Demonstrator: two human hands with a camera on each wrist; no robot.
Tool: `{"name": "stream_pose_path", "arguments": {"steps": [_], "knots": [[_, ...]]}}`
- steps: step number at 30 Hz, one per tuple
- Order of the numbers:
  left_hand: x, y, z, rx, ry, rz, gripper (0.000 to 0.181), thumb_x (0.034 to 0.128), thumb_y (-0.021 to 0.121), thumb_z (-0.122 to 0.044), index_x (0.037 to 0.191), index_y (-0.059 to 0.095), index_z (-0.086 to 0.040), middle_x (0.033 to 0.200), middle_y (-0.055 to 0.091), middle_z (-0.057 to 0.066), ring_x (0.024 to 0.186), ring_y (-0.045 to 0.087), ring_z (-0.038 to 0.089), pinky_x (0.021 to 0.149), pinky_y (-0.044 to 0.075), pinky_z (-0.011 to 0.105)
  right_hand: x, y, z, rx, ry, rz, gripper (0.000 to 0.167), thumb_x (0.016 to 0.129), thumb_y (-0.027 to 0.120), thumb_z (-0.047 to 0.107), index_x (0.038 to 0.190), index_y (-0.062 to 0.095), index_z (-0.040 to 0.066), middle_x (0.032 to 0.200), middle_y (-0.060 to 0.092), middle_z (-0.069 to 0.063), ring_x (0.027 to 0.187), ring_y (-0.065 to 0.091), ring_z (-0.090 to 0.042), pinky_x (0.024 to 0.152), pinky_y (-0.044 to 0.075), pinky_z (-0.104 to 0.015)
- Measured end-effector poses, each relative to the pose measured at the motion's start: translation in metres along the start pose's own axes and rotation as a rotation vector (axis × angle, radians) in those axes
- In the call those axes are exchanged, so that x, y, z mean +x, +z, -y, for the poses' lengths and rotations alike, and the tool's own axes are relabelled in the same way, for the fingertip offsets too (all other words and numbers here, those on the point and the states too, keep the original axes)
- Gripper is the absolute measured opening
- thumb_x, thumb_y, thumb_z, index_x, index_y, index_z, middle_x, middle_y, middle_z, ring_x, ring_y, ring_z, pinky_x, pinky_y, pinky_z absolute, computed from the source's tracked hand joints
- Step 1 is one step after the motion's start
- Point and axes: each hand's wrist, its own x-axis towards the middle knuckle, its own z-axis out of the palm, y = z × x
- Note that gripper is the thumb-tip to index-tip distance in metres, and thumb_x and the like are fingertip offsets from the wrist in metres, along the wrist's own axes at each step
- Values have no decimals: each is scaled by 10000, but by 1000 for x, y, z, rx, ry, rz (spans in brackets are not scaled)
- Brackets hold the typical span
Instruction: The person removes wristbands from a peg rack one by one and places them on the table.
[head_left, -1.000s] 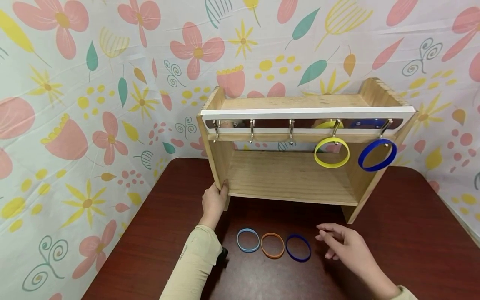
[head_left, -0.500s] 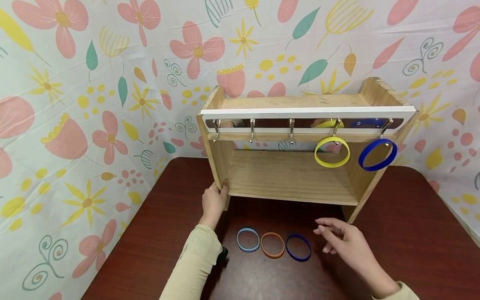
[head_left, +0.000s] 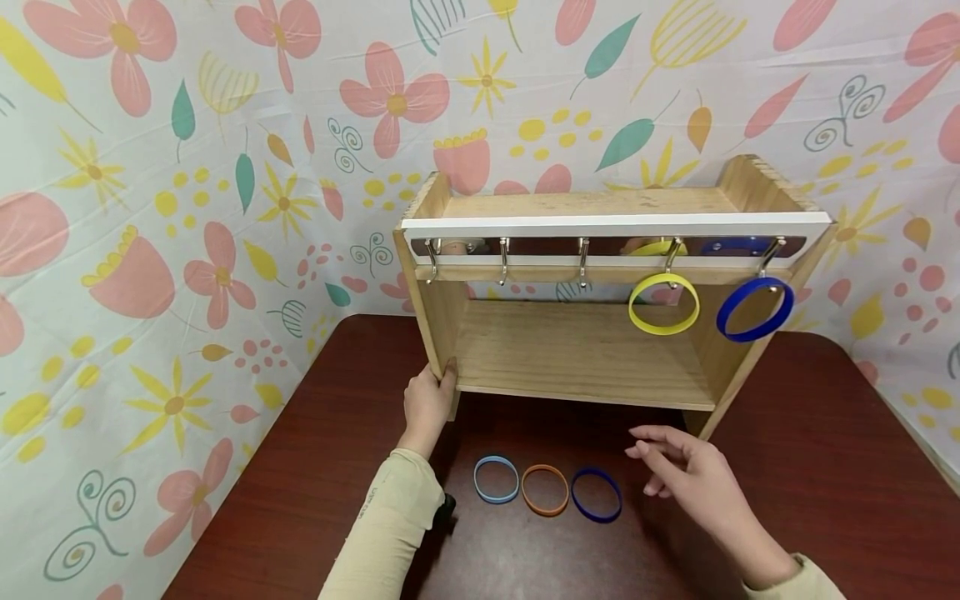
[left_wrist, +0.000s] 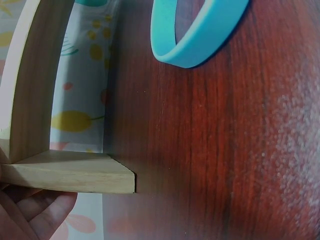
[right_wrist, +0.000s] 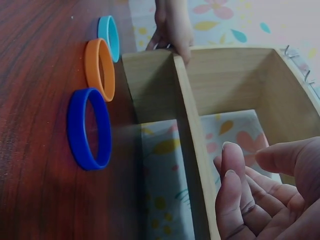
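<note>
My left hand (head_left: 425,408) grips the lower left side panel of a wooden shelf (head_left: 585,354), thumb on its inner face. Loosely bent, with nothing in it, my right hand (head_left: 697,479) hovers over the table in front of the shelf's right end. To its left, three silicone wristbands lie in a row, apart from the hand: a light blue wristband (left_wrist: 200,47), an orange wristband (right_wrist: 93,65) and a dark blue wristband (right_wrist: 77,132). On the shelf's hook rail (head_left: 543,247), a yellow wristband (head_left: 664,331) and a blue wristband (head_left: 752,337) hang from the two rightmost hooks.
The shelf stands on a dark red-brown table (head_left: 300,500). Its three left hooks, including the middle hook (head_left: 582,265), carry no band. A flower-patterned cloth (head_left: 285,133) covers the walls behind and to the left.
The right hand has risen slightly and shifted a little away from the dark blue wristband toward the shelf. The left hand, shelf and wristbands stay where they were.
</note>
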Motion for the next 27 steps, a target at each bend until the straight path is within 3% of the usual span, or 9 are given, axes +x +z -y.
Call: {"name": "stream_pose_path", "arguments": {"steps": [14,19,27], "knots": [[0,0,-1,-4,-9,2,347,990,548,-392,935,696,-83,703,689,102,533,643,227,459,504,362,7,-4,11,33,-76,-42,264,998,568,125,1227,608,0,924,707,131,553,633,-194,520,534,-320],[0,0,-1,-8,-12,4,340,988,555,-385,929,693,-79,693,686,101,517,637,220,446,498,353,10,-7,17,33,-89,-60,302,1000,563,125,1265,587,-20,941,702,161,573,644,-196,532,535,-311],[0,0,-1,1,-11,0,359,989,544,-403,904,687,-84,687,683,100,519,638,227,456,502,363,16,-9,27,38,-179,-104,304,999,553,84,1277,567,-40,966,706,156,577,647,-176,533,525,-285]]}}
